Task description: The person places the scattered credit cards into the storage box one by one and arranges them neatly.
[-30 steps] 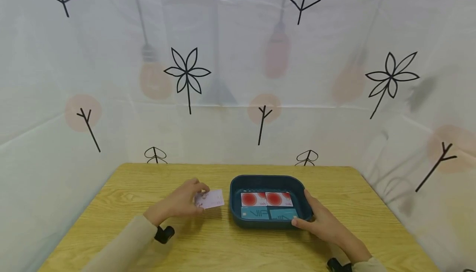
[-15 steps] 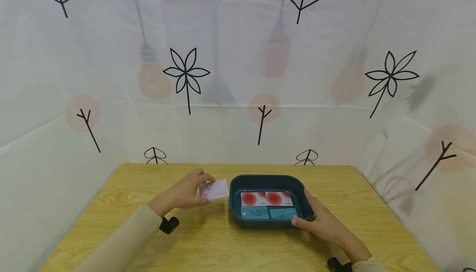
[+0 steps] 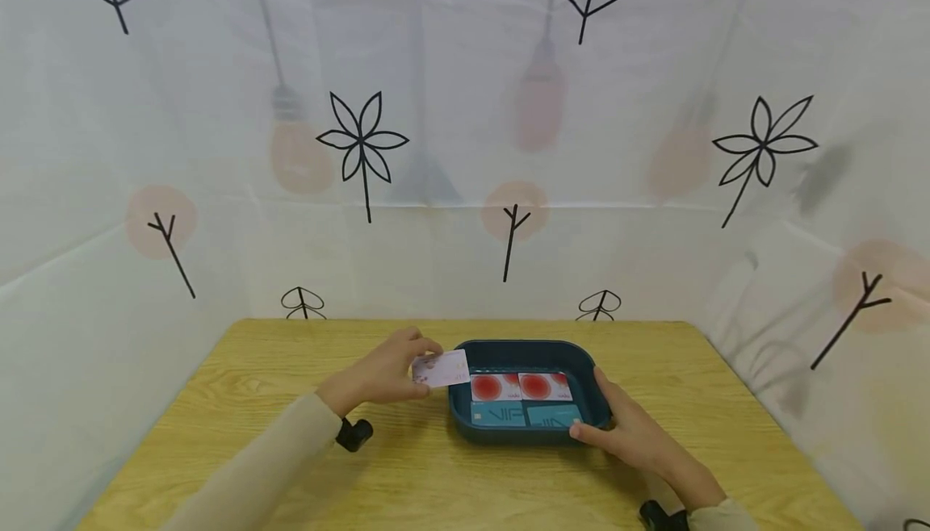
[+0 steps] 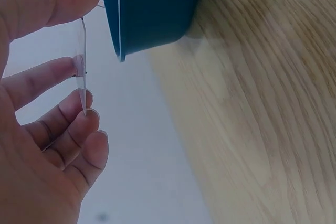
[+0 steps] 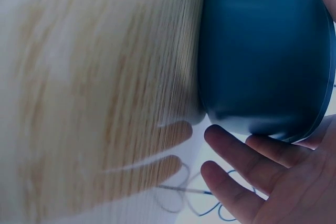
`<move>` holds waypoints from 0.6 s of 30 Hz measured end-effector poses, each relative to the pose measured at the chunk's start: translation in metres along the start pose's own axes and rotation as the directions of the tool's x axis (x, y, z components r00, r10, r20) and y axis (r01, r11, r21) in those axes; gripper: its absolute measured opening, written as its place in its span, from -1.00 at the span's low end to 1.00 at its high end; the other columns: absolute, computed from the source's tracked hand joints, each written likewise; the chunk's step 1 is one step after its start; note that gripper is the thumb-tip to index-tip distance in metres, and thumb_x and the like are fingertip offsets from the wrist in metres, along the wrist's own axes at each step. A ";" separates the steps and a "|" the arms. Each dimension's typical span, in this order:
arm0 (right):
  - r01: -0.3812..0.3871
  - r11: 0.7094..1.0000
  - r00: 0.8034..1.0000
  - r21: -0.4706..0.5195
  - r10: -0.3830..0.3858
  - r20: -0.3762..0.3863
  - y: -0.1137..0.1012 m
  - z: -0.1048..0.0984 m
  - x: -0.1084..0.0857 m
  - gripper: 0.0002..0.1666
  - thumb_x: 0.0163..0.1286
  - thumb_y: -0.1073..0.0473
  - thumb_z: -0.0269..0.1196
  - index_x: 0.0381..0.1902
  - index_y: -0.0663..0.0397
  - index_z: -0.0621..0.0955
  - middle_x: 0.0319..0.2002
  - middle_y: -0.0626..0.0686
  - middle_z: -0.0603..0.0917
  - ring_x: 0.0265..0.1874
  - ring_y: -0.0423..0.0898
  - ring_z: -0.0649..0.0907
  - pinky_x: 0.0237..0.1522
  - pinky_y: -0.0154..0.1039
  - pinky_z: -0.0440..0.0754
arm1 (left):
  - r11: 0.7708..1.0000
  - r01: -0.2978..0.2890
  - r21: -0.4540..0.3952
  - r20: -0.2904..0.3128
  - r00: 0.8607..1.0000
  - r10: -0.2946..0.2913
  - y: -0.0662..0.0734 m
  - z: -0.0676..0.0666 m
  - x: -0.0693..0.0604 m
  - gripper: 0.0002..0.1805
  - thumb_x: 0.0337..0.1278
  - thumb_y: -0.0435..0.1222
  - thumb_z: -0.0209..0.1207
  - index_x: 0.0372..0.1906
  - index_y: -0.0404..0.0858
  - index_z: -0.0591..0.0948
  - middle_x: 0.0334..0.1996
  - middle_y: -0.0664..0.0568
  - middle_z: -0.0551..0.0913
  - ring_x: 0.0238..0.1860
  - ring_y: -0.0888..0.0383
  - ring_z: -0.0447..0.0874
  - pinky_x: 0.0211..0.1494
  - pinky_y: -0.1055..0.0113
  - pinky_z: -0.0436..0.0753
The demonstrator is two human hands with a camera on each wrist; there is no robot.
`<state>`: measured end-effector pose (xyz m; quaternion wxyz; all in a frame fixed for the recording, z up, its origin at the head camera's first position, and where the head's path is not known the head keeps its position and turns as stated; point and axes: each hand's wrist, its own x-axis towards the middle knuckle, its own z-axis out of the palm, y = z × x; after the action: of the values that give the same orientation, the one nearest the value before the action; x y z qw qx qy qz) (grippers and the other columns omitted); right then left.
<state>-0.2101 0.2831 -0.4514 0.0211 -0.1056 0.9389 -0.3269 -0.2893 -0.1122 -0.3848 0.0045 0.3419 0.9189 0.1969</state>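
My left hand [image 3: 388, 367] pinches a pale pink plastic card [image 3: 445, 368] by its edges, thumb below and fingers above. The card is tilted, and its right end overlaps the left rim of a dark teal tray [image 3: 458, 426] in the head view. Seen nearly edge-on in the left wrist view, the card [image 4: 82, 72] is apart from the tray wall [image 4: 152, 14]. My right hand [image 3: 635, 432] holds the tray's front right corner, with the thumb at the front rim and fingers along the right side. Inside lie two red-and-white cards [image 3: 487, 387] above two blue VIP cards [image 3: 497, 415].
The tray stands on a light wooden table [image 3: 407, 474]. Behind the table's back edge hangs a white curtain [image 3: 436, 265] with plant drawings. A black wrist strap device [image 3: 354, 434] sits under the left wrist.
My left hand has lifted the pale pink card and carried it rightward, from beside the tray to its left rim. The right hand and the tray stay in place.
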 end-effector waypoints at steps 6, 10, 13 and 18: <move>-0.001 1.000 1.000 0.001 0.001 -0.007 0.001 0.000 0.000 0.23 0.23 -0.27 0.26 0.50 0.25 -0.13 0.45 0.35 0.01 0.37 0.37 0.11 0.17 0.38 0.18 | 0.999 -0.019 0.028 0.019 1.000 0.018 0.007 0.005 0.014 -0.43 -0.09 -0.10 0.35 0.15 -0.01 0.55 -0.12 0.18 0.43 -0.13 0.20 0.34 -0.08 0.29 0.45; -0.004 1.000 1.000 -0.006 0.004 -0.009 0.000 0.000 0.001 0.24 0.22 -0.29 0.25 0.50 0.25 -0.13 0.44 0.35 0.02 0.36 0.37 0.12 0.18 0.38 0.19 | 0.999 -0.040 0.018 0.024 0.999 0.040 0.010 0.009 0.023 -0.44 -0.08 -0.11 0.35 0.14 -0.03 0.55 -0.09 0.15 0.44 -0.11 0.19 0.35 -0.05 0.28 0.47; -0.005 1.000 1.000 -0.010 0.005 -0.013 0.000 0.000 0.001 0.24 0.21 -0.29 0.25 0.50 0.25 -0.12 0.44 0.35 0.02 0.36 0.37 0.13 0.18 0.38 0.19 | 0.999 -0.048 0.017 0.025 0.999 0.048 0.011 0.015 0.030 -0.44 -0.07 -0.10 0.35 0.14 -0.02 0.55 -0.10 0.15 0.44 -0.11 0.20 0.34 -0.06 0.30 0.47; -0.002 1.000 1.000 -0.003 0.002 -0.011 0.000 0.001 0.000 0.24 0.21 -0.29 0.26 0.50 0.24 -0.12 0.44 0.34 0.02 0.37 0.37 0.12 0.18 0.38 0.18 | 0.998 -0.055 0.036 0.030 0.998 0.054 0.015 0.022 0.038 -0.45 -0.07 -0.09 0.33 0.14 0.00 0.55 -0.11 0.18 0.43 -0.13 0.21 0.35 -0.07 0.33 0.45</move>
<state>-0.2100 0.2826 -0.4522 0.0162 -0.1027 0.9397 -0.3259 -0.3060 -0.0697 -0.3945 0.0061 0.3695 0.9126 0.1752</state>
